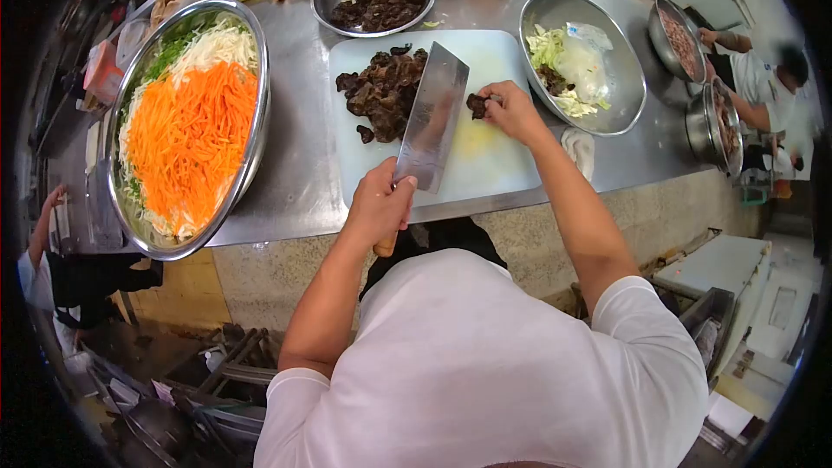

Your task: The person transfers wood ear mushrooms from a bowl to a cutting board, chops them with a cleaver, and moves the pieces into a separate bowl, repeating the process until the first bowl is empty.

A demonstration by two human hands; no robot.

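Stainless-steel bench [299, 173] carries a white cutting board [494, 160] at its front edge, where both hands work. Right hand [511, 108]: fingers pinched shut on one dark piece of wood-ear fungus [477, 105], pressing it to the board just beside the blade. Left hand [379, 204]: fingers wrapped fully around the handle of a broad cleaver [431, 117], whose blade lies tilted over the middle of the board, its far end near the held piece. To the left of the blade sits a pile of the same fungus [381, 91], on the board's far left part; whether those pieces are already cut cannot be told. Beyond the board, a steel bowl [322, 0] holds more fungus. Judged from this, the cutting is partway along — one piece under the fingers, with the bowl's contents likely untouched. Further out: a large basin [257, 134] of shredded carrot and pale vegetable strips on the left, and a bowl [637, 95] of cabbage leaves on the right. At the far right, another person [763, 78] works over two more bowls — well apart from the board.
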